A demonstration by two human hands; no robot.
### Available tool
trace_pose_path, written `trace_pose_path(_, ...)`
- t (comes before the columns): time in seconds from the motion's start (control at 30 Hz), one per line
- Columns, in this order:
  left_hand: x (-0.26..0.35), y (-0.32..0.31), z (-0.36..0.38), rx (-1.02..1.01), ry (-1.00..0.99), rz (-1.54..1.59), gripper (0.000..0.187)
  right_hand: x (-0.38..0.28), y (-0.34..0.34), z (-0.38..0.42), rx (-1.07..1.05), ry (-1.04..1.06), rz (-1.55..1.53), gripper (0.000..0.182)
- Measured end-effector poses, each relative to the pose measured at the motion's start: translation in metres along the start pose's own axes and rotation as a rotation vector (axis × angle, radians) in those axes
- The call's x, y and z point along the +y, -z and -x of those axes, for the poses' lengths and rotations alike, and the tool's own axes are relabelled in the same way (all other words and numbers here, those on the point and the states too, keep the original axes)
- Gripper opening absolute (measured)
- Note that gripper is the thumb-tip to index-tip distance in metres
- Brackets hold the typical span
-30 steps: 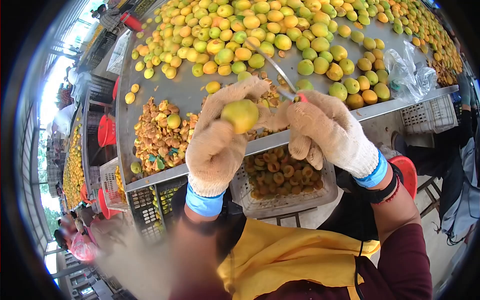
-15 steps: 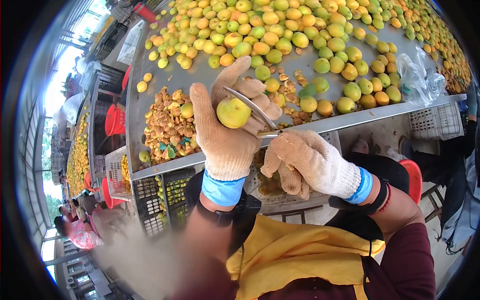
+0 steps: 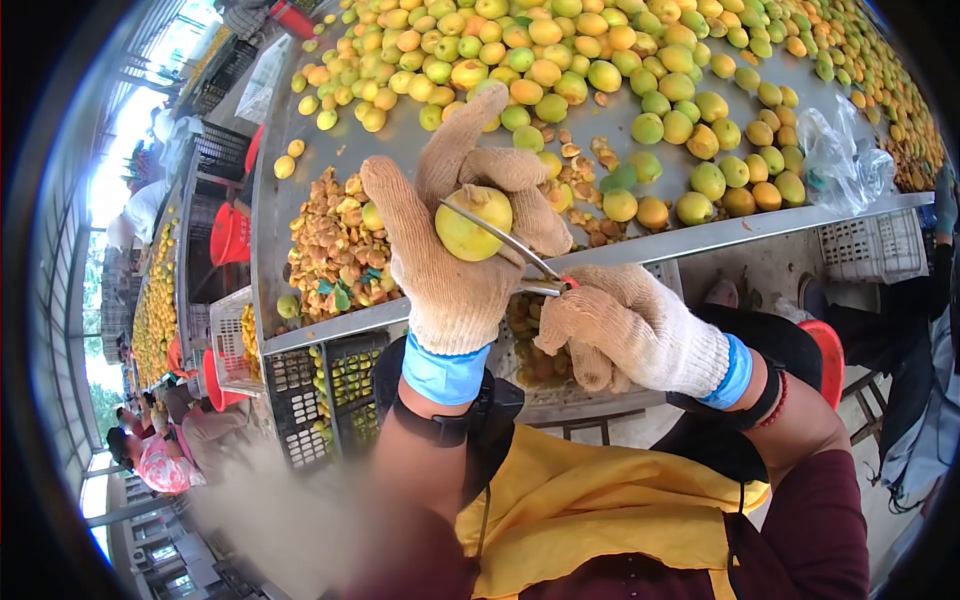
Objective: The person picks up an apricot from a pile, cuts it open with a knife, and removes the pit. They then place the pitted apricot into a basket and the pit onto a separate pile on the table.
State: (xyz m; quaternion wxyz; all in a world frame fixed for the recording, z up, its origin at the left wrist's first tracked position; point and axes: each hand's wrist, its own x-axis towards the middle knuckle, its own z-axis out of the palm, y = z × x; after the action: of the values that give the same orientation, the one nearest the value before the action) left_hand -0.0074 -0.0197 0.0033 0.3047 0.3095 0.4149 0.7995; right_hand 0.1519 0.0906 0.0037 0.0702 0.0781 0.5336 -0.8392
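My left hand [image 3: 460, 250], in a tan and white knit glove, is turned palm up with a yellow-green apricot [image 3: 473, 225] held in it. Its thumb and index finger stick out; the other fingers curl behind the fruit. My right hand [image 3: 630, 325], gloved alike, is closed around what looks like a pair of scissors [image 3: 522, 254] with a bit of red near the grip. One thin blade lies across the apricot's face; a second metal part points toward the left palm. The handles are mostly hidden in the fist. Cut apricot pieces [image 3: 335, 250] are heaped beside my left hand.
A metal table [image 3: 640, 243] carries many whole apricots [image 3: 560, 55] at the back and right. A clear plastic bag [image 3: 845, 160] lies near its right edge. Crates of fruit [image 3: 325, 390] stand below, with a red basin [image 3: 825, 360] at right. Other people [image 3: 165, 460] sit far left.
The apricot has turned in my left palm, now showing its stem end, and the hand has shifted slightly left. The blade lies lower across the fruit, and red shows at the grip.
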Motion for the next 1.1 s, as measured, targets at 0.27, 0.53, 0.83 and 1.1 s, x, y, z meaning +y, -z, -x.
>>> trace_pose_path(0.27, -0.002, -0.002, 0.004, 0.015, 0.132, 0.453, 0.098, -0.002, -0.007, 0.000, 0.099, 0.018, 0.308, 0.040)
trace_pose_path(0.53, 0.008, 0.015, 0.000, -0.085, 0.286, 0.366, 0.114, 0.002, 0.006, -0.007, 0.207, 0.448, 0.992, 0.040)
trace_pose_path(0.83, 0.011, 0.017, 0.001, -0.038, 0.391, 0.235, 0.109, -0.004, 0.003, -0.004, 0.173, 0.201, 0.711, 0.038)
trace_pose_path(1.1, 0.003, 0.013, 0.004, 0.040, 0.422, 0.406, 0.102, -0.010, 0.010, -0.003, 0.154, -0.104, 0.209, 0.051)
